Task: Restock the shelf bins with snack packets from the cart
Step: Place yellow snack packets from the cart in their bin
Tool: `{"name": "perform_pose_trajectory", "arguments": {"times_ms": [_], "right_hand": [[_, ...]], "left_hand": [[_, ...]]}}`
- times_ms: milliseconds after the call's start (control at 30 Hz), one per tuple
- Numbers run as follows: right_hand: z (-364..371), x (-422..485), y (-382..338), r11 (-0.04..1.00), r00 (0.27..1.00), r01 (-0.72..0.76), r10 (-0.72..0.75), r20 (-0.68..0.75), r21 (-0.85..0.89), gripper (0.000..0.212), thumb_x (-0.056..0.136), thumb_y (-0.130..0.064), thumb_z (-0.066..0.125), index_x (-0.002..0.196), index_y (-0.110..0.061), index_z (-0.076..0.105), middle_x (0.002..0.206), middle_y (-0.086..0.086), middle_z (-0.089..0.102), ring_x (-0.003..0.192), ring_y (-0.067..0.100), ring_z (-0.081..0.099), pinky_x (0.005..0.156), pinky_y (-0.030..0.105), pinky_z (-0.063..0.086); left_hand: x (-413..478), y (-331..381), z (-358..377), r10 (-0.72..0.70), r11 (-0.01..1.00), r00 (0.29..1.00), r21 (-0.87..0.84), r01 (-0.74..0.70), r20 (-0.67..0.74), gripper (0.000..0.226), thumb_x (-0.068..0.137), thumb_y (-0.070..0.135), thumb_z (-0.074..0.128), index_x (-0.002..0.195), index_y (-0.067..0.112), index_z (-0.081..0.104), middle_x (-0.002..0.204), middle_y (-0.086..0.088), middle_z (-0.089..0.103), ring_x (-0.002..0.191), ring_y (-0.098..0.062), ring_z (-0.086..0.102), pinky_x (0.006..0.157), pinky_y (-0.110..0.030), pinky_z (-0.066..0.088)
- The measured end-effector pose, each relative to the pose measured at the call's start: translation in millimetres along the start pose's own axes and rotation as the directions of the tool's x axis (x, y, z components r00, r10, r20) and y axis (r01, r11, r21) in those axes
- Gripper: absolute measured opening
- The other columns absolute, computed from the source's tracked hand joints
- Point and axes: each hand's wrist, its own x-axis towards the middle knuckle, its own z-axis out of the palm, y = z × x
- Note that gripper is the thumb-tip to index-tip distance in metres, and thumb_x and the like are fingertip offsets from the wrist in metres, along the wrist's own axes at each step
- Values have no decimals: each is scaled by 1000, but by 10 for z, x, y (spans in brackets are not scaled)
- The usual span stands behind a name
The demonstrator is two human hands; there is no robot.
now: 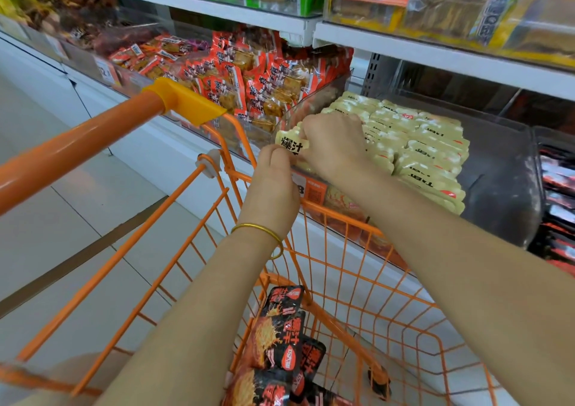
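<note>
Both my hands hold a cream snack packet (291, 144) with black characters at the front left corner of a clear shelf bin (497, 169). My left hand (273, 181) pinches its lower edge. My right hand (334, 144) grips its right side, fingers curled over it. The bin holds rows of the same cream packets (417, 150), stacked on edge. Below my arms, the orange wire cart (357, 296) holds several black and red snack packets (280, 337) at its bottom.
A neighbouring bin to the left is heaped with orange-red packets (249, 76). Black and red packets (557, 188) fill a bin at far right. The upper shelf (435, 51) overhangs the bins. The cart's orange handle (93, 138) crosses the left; tiled floor (62, 234) lies beyond.
</note>
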Motion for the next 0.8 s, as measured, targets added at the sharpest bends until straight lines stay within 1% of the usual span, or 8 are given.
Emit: {"name": "perform_pose_trajectory", "arguments": {"times_ms": [100,233,367,467,567,633,733,800], "right_hand": [[56,4,-60,1000,1000,5,-5,4,5,22,86,-6,58,102,-19,65,98,7,66,103,29,55,92,36,33],[72,-83,11,999,999,37,-38,-37,-21,18,86,-8,58,101,-16,62,97,7,66,103,28,54,90,36,33],[47,-128,27,997,998,64,-65,-22,-37,14,85,-4,56,92,-15,57,96,8,64,102,29,54,88,35,32],[53,-90,-30,998,997,69,-69,-36,-11,19,84,-1,51,85,-19,52,95,6,64,101,29,54,89,35,31],[83,-54,-34,996,996,85,-85,-42,-10,21,82,0,50,89,-20,54,98,6,64,103,28,53,91,34,30],[85,-51,-27,996,996,90,-90,-25,-19,22,84,0,48,90,-21,52,98,7,64,103,29,53,93,35,30],[63,-40,-29,996,996,87,-87,-22,-7,25,84,0,50,107,-12,51,98,8,64,103,29,55,93,37,31],[28,-53,29,996,998,55,-54,-24,63,38,84,-7,58,119,-11,45,98,7,64,103,28,56,90,37,33]], "left_hand": [[1,-3,11,-7,1000,1000,-6,7,-5,38,79,-18,41,115,-7,48,124,-21,42,112,-31,42,91,-21,27],[-2,11,-11,0,1000,1000,-4,0,1,40,79,-17,41,117,-7,48,125,-22,42,115,-32,42,93,-21,27],[17,14,4,25,998,1000,64,-26,19,50,82,-15,42,131,-4,44,140,-18,37,131,-28,34,103,-20,20],[42,21,18,7,998,999,68,-10,51,49,82,-15,42,129,-3,46,138,-18,40,127,-29,36,99,-22,25],[47,19,17,-18,999,998,36,16,66,40,81,-15,40,118,-4,49,124,-20,45,113,-32,42,86,-25,29],[53,23,16,-30,999,997,18,28,72,38,81,-14,40,116,-4,48,120,-20,46,109,-31,42,83,-24,29],[37,11,9,-12,1000,997,9,11,73,38,81,-15,39,116,-3,49,120,-19,46,109,-29,43,81,-20,29],[9,-15,-12,4,1000,997,-13,-3,74,36,83,-13,40,115,0,50,123,-16,46,110,-25,43,80,-13,27]]}}
